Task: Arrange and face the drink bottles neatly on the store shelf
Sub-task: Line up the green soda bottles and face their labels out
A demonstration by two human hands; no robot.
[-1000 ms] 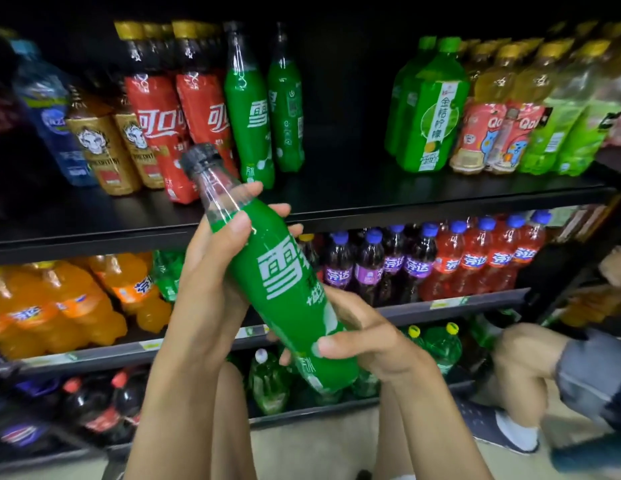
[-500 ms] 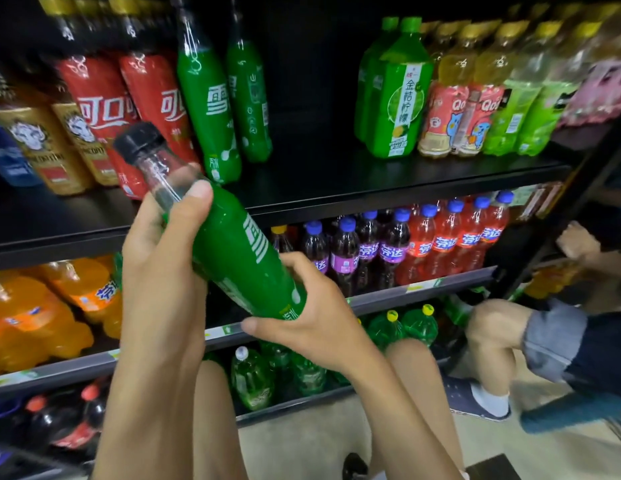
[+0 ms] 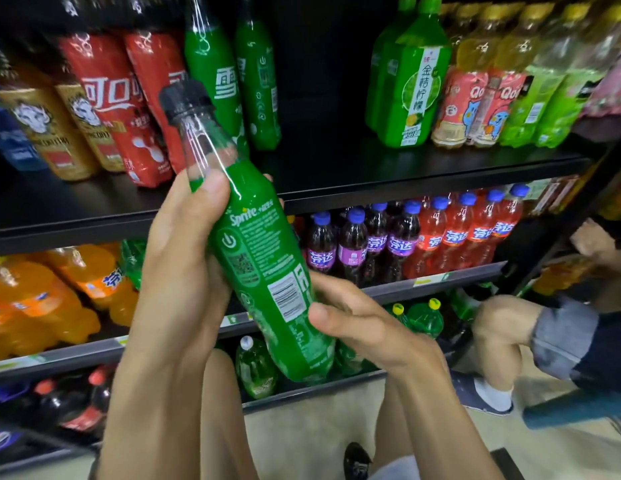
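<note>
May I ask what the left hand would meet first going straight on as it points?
Likely the Sprite bottles on the top shelf, the held bottle in the left hand touching first; depth unclear.

- The Sprite bottle (image 3: 259, 258) has turned about its long axis: a second ago the large white Chinese logo faced the camera, now the back of the label does, with the word "Sprite", a QR code and the barcode (image 3: 287, 299).
- The bottle stands a little steeper than before, its black cap (image 3: 184, 98) still up and to the left.
- The left hand (image 3: 184, 271) has shifted its hold; its thumb now lies on the bottle's shoulder.
- The right hand (image 3: 364, 327) has re-gripped lower down, with its thumb just beside the barcode.
</note>
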